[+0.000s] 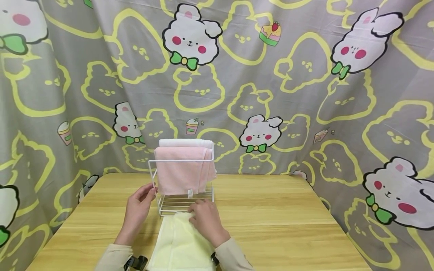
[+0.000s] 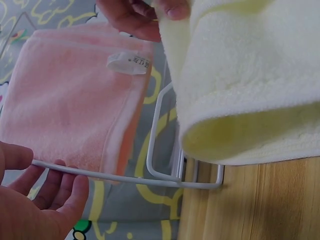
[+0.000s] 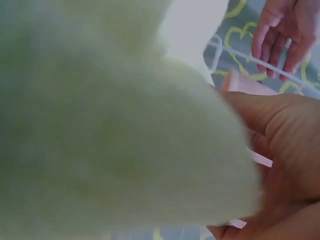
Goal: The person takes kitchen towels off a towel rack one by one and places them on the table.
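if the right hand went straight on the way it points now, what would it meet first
The right hand would probably meet the white wire rack, near its lower bars, below the hanging pink cloth towel; exact depth is unclear.

At eight o'clock the left hand (image 2: 32, 212) holds a white wire rack (image 2: 125, 178); a pink towel (image 2: 70, 105) is at ten. The right hand (image 2: 137, 17), near twelve, pinches a yellow towel (image 2: 250, 65) at two; counter (image 2: 250, 210) at five.

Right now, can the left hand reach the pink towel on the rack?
Probably yes: the left hand holds the white rack close to the pink towel, and the yellow towel isn't between them. It would likely just need its fingers off the rack.
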